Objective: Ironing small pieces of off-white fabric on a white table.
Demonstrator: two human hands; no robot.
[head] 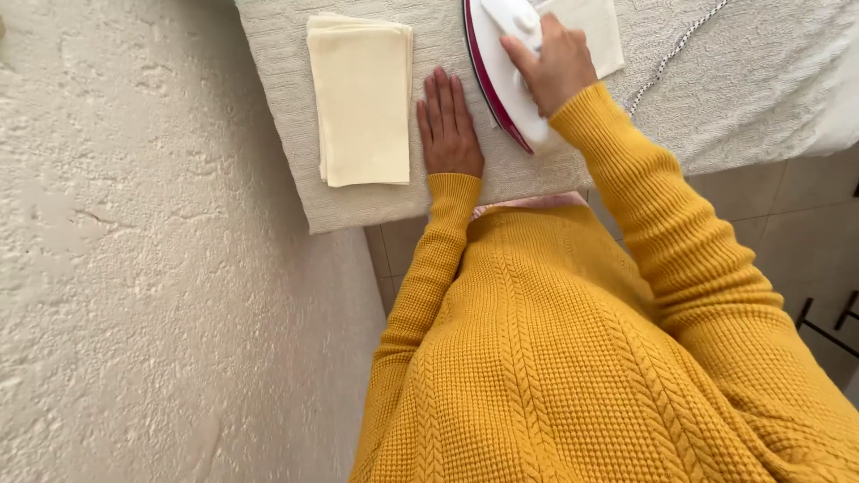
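Note:
My right hand (557, 61) grips the handle of a white iron with a dark red edge (501, 80), which stands on the towel-covered ironing surface (286, 107). Under the iron's far side lies a pale cream cloth (598, 31), partly hidden. My left hand (446, 125) rests flat and open on the surface, fingers together, just left of the iron. A neat stack of folded cream cloths (362, 98) lies to the left of that hand, not touching it. Both arms wear mustard-yellow knitted sleeves.
A rough white plastered wall (134, 268) runs close along the left of the surface. The iron's braided cord (671, 54) trails to the upper right over the towel. Beige floor tiles (787, 215) show at the right, with dark metal legs (823, 326) at the edge.

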